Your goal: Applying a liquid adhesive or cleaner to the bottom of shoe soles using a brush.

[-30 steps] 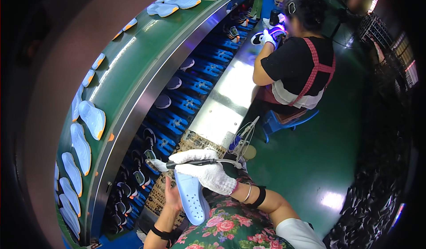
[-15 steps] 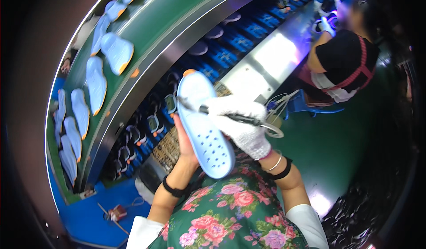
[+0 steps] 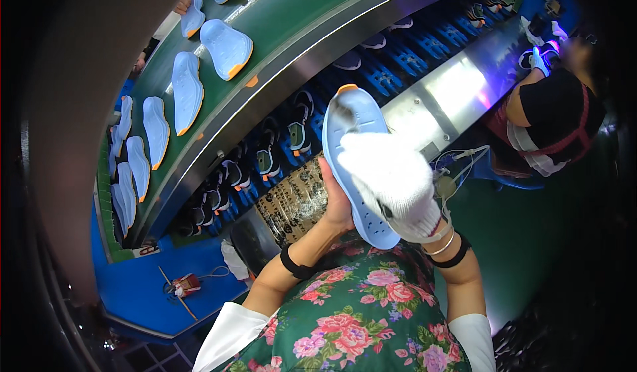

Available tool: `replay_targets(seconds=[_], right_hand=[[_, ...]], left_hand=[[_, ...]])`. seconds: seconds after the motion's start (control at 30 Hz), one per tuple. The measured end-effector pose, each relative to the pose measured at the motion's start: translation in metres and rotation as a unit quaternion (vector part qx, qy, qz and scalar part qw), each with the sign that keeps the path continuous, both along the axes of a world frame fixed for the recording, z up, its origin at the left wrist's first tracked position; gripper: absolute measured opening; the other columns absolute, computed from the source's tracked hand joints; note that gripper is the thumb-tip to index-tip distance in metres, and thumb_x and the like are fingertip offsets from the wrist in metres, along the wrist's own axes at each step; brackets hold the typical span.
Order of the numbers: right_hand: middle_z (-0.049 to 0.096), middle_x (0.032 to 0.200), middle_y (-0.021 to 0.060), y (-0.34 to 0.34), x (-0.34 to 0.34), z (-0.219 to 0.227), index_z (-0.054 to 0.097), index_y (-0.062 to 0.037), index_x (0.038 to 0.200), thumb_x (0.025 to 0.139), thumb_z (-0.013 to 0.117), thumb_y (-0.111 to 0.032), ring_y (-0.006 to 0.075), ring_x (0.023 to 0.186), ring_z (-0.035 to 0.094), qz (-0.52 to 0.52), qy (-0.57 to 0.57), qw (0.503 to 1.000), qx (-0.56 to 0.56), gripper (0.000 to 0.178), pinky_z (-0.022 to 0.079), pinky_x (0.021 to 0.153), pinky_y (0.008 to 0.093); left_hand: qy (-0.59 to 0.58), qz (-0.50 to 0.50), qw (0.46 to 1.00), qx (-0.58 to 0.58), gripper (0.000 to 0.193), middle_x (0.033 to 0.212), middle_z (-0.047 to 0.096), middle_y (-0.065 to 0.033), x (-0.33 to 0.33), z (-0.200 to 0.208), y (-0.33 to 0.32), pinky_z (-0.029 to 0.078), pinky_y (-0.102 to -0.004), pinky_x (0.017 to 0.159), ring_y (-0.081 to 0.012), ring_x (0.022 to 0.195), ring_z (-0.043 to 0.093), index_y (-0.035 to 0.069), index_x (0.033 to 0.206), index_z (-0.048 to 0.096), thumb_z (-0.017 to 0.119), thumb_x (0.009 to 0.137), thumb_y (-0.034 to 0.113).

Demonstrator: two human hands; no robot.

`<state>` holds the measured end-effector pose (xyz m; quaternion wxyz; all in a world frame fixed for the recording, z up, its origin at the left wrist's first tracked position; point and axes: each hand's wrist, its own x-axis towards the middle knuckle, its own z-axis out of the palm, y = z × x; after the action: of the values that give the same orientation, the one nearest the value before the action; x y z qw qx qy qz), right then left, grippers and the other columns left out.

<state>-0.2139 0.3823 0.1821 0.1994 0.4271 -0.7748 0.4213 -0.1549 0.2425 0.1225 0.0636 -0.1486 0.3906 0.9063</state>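
Note:
A light blue shoe sole (image 3: 337,148) with an orange tip at its far end is tilted in front of me, its inner face up. My bare left hand (image 3: 337,196) grips it from the left side and beneath, its fingers partly hidden. Over the sole is my right hand (image 3: 393,183) in a white knit glove, closed around a brush. The dark bristles of that brush (image 3: 344,114) are blurred against the sole near the orange end; the glove covers most of the handle. Small holes show in the sole's near end, partly behind the glove.
A green conveyor belt (image 3: 279,23) with a metal edge curves along the left, carrying several blue soles (image 3: 188,92). Below it stand racks with shoe uppers (image 3: 300,123). A taped cardboard box (image 3: 292,203) lies beyond my left forearm. A co-worker (image 3: 551,116) sits at far right.
The brush has moved from the sole's left edge toward its orange end, and my gloved hand has turned over the handle. My view has shifted, so belt and racks appear displaced.

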Motion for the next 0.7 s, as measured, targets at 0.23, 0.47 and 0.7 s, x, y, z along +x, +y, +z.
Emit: replay_targets(seconds=[0.23, 0.47, 0.7], right_hand=[[0.074, 0.103, 0.0134, 0.003, -0.009, 0.006, 0.075, -0.0047, 0.102, 0.076, 0.076, 0.000, 0.0313, 0.095, 0.072, -0.021, -0.048, 0.985, -0.162, 0.026, 0.056, 0.086, 0.0391], [0.073, 0.107, 0.0160, 0.005, 0.001, -0.002, 0.075, -0.0012, 0.101, 0.079, 0.074, -0.002, 0.0301, 0.097, 0.071, 0.130, -0.148, 0.967, -0.164, 0.021, 0.056, 0.085, 0.0380], [0.074, 0.104, 0.0129, -0.007, 0.012, -0.011, 0.076, -0.0055, 0.103, 0.080, 0.074, -0.003, 0.0253, 0.096, 0.072, 0.088, -0.060, 0.980, -0.170, 0.023, 0.057, 0.083, 0.0348]], left_hand=[[0.074, -0.039, 0.981, 0.175, 0.096, 0.151, 0.046, -0.0143, 0.005, -0.011, -0.016, 0.038, -0.0460, 0.115, -0.0300, 0.136, 0.048, 0.009, 0.154, 0.034, 0.026, 0.092, 0.082], [-0.022, -0.007, 0.998, 0.054, 0.097, 0.147, 0.051, -0.0146, -0.001, -0.016, -0.026, 0.041, -0.0471, 0.113, -0.0303, 0.132, 0.053, 0.008, 0.151, 0.038, 0.030, 0.091, 0.084], [0.007, -0.032, 0.999, -0.006, 0.102, 0.142, 0.055, -0.0131, 0.000, -0.018, -0.029, 0.049, -0.0437, 0.105, -0.0265, 0.122, 0.059, 0.010, 0.152, 0.037, 0.026, 0.087, 0.088]])
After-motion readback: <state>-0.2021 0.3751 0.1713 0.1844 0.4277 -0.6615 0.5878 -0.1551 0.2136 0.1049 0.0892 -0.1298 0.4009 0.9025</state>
